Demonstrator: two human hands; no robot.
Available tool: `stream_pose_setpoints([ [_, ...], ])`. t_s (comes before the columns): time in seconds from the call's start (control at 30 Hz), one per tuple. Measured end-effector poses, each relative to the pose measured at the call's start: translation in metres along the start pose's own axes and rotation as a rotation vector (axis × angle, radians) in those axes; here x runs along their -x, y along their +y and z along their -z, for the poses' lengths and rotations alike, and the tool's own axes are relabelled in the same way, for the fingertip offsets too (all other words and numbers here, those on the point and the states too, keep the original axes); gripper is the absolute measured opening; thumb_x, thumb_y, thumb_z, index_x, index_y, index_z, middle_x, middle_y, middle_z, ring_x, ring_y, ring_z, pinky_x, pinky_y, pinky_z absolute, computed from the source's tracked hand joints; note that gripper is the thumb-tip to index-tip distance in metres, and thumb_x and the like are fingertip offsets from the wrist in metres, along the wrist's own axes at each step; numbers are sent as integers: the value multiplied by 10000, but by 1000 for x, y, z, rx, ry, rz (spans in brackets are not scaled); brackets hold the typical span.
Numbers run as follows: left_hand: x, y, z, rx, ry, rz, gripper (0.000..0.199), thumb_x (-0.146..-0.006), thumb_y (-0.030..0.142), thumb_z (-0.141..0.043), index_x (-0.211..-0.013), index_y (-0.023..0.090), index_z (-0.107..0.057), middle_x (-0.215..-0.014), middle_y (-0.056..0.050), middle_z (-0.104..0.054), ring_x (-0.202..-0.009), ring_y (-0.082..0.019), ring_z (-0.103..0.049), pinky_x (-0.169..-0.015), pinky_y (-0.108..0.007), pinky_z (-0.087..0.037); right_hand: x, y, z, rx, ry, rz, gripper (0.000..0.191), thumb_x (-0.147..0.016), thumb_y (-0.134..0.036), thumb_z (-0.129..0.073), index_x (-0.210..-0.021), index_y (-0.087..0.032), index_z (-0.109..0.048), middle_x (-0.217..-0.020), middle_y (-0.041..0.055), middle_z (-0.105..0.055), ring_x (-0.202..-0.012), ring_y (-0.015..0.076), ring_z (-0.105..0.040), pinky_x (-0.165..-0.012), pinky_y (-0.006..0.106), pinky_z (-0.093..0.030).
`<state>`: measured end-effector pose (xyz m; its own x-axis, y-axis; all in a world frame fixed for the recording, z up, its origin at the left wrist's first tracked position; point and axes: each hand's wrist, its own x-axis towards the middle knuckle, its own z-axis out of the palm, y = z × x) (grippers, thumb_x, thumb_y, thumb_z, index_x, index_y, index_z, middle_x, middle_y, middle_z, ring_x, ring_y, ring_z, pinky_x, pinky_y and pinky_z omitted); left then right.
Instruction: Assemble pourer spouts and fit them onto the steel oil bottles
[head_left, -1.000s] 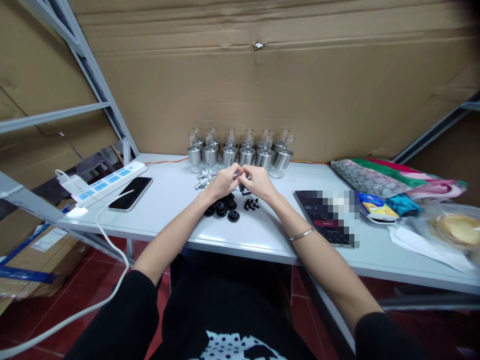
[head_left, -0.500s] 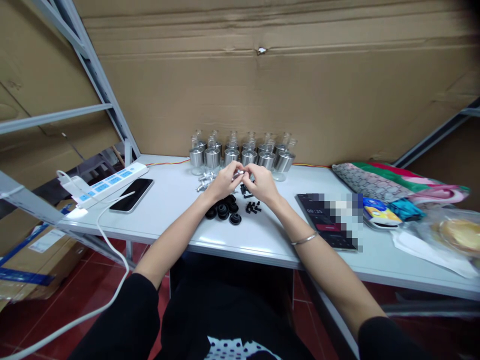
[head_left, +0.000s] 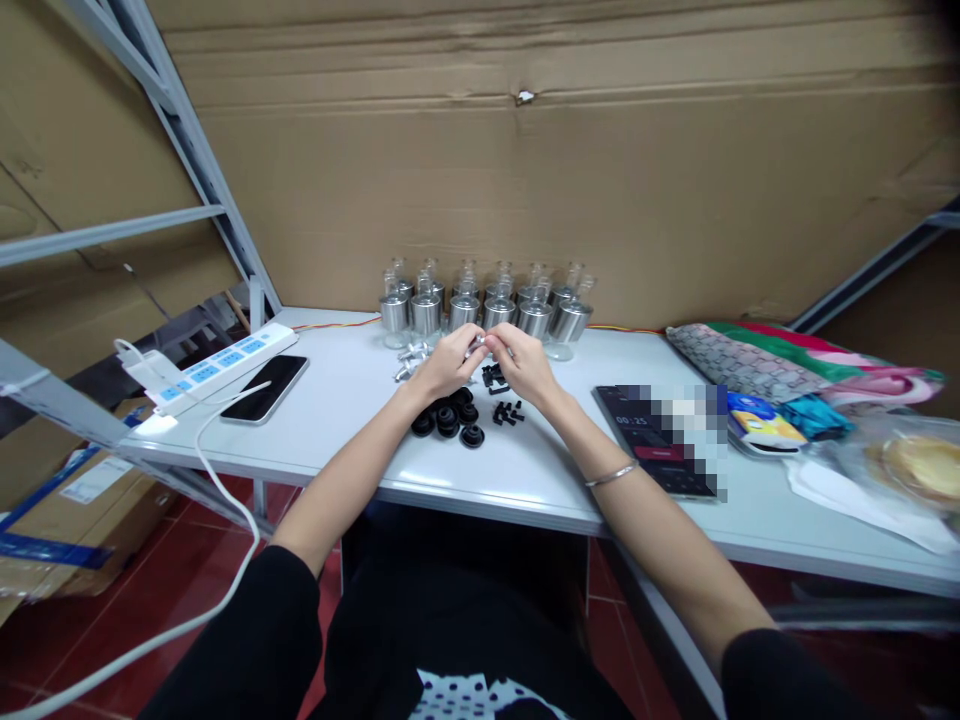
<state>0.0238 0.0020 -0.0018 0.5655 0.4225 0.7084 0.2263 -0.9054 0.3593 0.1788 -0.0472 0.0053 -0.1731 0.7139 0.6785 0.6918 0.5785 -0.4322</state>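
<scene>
My left hand pinches a small silvery metal part over the middle of the table. Close against it, my right hand has its fingertips pressed together at the part's right end; anything between them is too small to make out. Below the hands lie round black caps and small black pieces. More silvery parts rest left of my left hand. Behind stand rows of glass bottles with metal sleeves.
On the white table at left are a power strip and a phone. A tablet-like device, a colourful packet, patterned cloth and wrapped food lie at right.
My right fingertips have shifted slightly at the end of the metal part, and the view has moved a little. Both hands stay together.
</scene>
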Motion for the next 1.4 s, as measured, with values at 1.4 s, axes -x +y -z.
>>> stream_pose_setpoints([
  [1.4, 1, -11, 2, -183, 44, -57, 149, -959, 279, -441, -948, 161, -532, -914, -69, -573, -877, -172, -552, -809, -278, -448, 2, 35, 39, -146, -718, -492, 113, -682, -239, -639, -648, -167, -719, -459, -31, -567, -446, 92, -474, -483, 231, -377],
])
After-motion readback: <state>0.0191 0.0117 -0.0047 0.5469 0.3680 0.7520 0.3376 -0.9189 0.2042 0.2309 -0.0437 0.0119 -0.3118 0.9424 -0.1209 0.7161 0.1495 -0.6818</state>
